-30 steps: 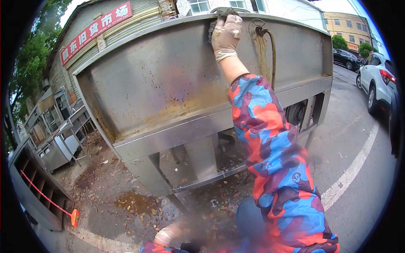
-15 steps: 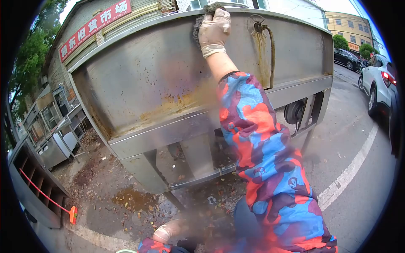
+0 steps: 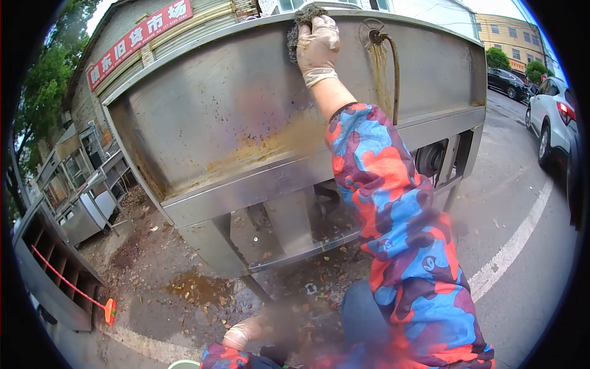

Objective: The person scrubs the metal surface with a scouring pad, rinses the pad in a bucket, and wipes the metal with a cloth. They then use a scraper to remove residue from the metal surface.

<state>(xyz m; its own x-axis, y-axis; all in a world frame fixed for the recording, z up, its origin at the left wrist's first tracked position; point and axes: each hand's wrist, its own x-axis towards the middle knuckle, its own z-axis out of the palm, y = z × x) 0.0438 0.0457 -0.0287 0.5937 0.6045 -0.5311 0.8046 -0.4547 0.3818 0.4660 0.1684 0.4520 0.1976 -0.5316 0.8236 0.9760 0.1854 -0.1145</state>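
Note:
My right hand (image 3: 318, 50), in a thin pale glove, is raised to the top of a stained stainless steel panel (image 3: 209, 104). Its fingers are closed on a grey steel wool scrubber (image 3: 294, 43), which presses against the panel near the upper rim. Rusty brown stains (image 3: 258, 147) mark the lower part of this panel. To the right of the hand, a brownish pipe (image 3: 396, 80) hangs from a fitting with yellow streaks below. My left hand (image 3: 239, 334), gloved as well, is low at the bottom of the view; a blur hides its fingers.
A pale tub rim (image 3: 184, 365) shows at the bottom edge. An orange brush with a red handle (image 3: 109, 311) leans on a metal shelf unit (image 3: 55, 270) at left. Wet ground with leaves (image 3: 200, 288) lies beneath. A white car (image 3: 550, 120) stands at right.
My right hand has slid slightly to the right along the panel's top with the scrubber. My left hand stays low, and a little more of the tub rim shows.

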